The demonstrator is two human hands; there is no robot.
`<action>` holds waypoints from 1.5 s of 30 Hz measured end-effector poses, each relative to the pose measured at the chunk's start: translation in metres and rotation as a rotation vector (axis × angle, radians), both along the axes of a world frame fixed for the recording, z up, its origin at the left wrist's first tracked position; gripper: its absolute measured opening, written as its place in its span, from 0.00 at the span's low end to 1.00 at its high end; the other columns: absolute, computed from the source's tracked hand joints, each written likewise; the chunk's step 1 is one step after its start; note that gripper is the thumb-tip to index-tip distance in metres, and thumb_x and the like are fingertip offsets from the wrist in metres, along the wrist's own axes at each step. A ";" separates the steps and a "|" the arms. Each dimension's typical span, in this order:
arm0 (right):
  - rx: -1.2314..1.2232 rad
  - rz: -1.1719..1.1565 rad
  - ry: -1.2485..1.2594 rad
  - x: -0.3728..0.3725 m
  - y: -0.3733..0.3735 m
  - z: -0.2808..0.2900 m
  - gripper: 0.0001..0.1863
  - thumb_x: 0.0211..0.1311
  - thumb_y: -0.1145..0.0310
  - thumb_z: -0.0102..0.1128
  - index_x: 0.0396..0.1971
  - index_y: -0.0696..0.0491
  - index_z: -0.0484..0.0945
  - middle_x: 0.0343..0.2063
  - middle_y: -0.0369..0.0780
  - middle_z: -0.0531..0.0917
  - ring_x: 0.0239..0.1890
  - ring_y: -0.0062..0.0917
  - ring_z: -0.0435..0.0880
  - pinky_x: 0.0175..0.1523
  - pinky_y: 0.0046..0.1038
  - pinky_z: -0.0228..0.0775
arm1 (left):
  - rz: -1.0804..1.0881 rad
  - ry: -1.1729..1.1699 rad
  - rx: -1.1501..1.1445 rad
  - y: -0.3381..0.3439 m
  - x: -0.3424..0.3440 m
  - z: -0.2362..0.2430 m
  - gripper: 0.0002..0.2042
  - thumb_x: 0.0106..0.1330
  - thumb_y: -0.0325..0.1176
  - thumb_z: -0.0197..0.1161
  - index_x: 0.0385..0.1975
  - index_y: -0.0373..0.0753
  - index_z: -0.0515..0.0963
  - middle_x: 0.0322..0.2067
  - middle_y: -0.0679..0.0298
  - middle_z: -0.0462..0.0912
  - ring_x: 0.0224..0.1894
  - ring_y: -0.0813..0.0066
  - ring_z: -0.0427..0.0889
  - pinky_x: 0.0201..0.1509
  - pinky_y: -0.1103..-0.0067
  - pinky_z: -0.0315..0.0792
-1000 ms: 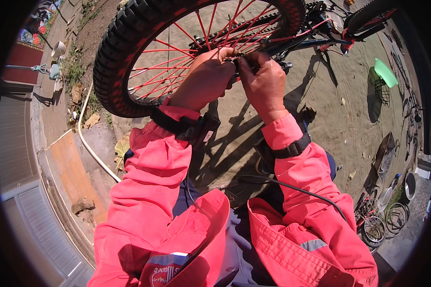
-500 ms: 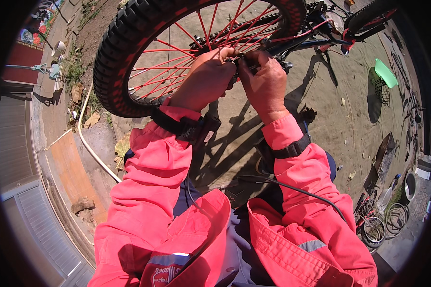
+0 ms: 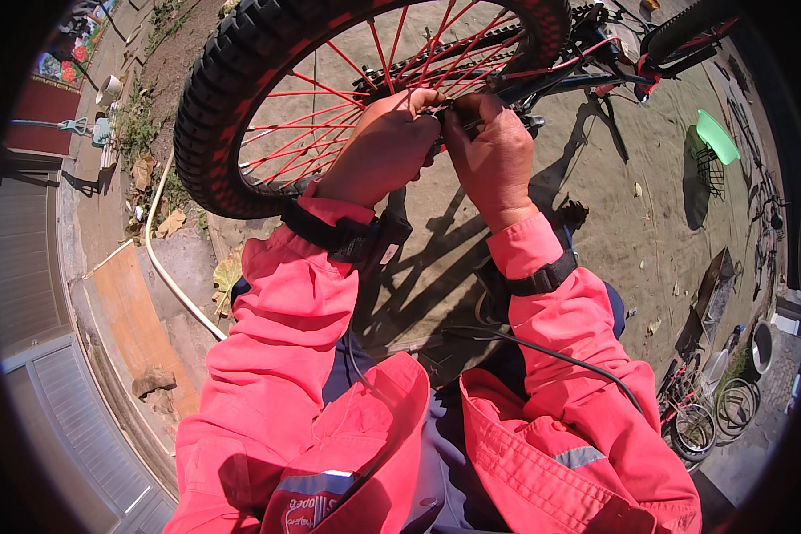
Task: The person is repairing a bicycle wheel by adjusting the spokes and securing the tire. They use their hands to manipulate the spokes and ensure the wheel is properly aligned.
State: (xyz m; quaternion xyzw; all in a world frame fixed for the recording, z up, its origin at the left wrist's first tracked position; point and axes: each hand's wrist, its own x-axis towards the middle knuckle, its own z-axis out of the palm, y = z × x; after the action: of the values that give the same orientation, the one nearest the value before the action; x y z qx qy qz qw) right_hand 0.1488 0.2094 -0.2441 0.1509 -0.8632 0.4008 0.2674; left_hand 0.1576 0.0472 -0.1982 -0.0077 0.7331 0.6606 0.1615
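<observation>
A bicycle wheel [image 3: 212, 153] with a knobby black tyre and red spokes fills the upper middle of the head view. Both of my hands meet at its hub. My left hand [image 3: 384, 142] is closed, fingers curled around something at the axle that they hide. Beside it my right hand [image 3: 491, 153] pinches with thumb and forefinger at the same spot; the small part between them is too dark and covered to name. Behind the spokes runs the chain [image 3: 498, 40]. The dark bicycle frame [image 3: 556, 82] stretches off to the right.
A second wheel [image 3: 685, 31] is at the far right of the bicycle. On the brown ground cloth [image 3: 632, 240] lie a light green basin [image 3: 716, 136] and a black wire basket [image 3: 710, 169]. A pale hose [image 3: 158, 236] curves along the left. Loose wheels [image 3: 692, 432] lie at lower right.
</observation>
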 end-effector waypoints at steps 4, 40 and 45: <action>0.018 -0.005 -0.006 -0.001 0.001 0.000 0.10 0.62 0.69 0.74 0.39 0.56 0.84 0.30 0.43 0.87 0.28 0.30 0.88 0.35 0.29 0.79 | 0.021 0.002 -0.032 0.001 0.003 0.004 0.17 0.69 0.32 0.51 0.53 0.35 0.79 0.26 0.67 0.80 0.25 0.82 0.77 0.27 0.79 0.73; 0.113 -0.032 -0.090 -0.001 -0.001 0.004 0.11 0.65 0.62 0.70 0.37 0.52 0.79 0.30 0.44 0.87 0.32 0.44 0.87 0.36 0.38 0.77 | 0.001 0.018 0.005 0.000 -0.001 -0.007 0.18 0.68 0.32 0.52 0.54 0.34 0.79 0.25 0.67 0.78 0.23 0.81 0.74 0.26 0.79 0.70; 0.181 -0.052 -0.158 -0.001 0.001 0.003 0.11 0.70 0.56 0.61 0.38 0.49 0.78 0.29 0.43 0.85 0.33 0.44 0.86 0.35 0.44 0.76 | -0.001 -0.005 0.030 -0.001 -0.002 -0.008 0.18 0.68 0.32 0.52 0.55 0.35 0.78 0.24 0.66 0.78 0.22 0.81 0.74 0.25 0.79 0.70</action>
State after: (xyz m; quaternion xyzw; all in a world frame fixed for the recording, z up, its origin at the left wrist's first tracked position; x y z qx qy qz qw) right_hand 0.1479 0.2102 -0.2415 0.1200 -0.9178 0.3250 0.1942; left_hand 0.1560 0.0459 -0.2062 -0.0065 0.7226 0.6716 0.1638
